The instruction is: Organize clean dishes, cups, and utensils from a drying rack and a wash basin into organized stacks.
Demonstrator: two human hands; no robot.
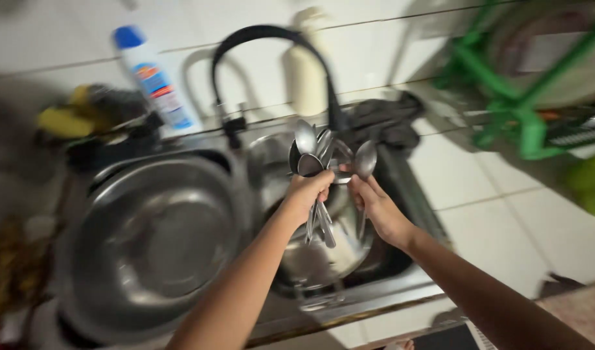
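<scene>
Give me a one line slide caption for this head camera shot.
Left hand grips a bunch of spoons over the sink while right hand holds one spoon.

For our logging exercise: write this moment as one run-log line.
left hand: grips spoon bundle | right hand: holds one spoon | over sink

The bunch of shiny steel spoons (317,155) is silver-grey. The curved tap (271,39) is black, the wire dish rack (517,97) green. The tall spray can (156,84) is white with a blue cap.

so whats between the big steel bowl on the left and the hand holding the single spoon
In the head view, the left hand gripping a bundle of spoons lies between the steel bowl and the right hand holding one spoon.
</scene>
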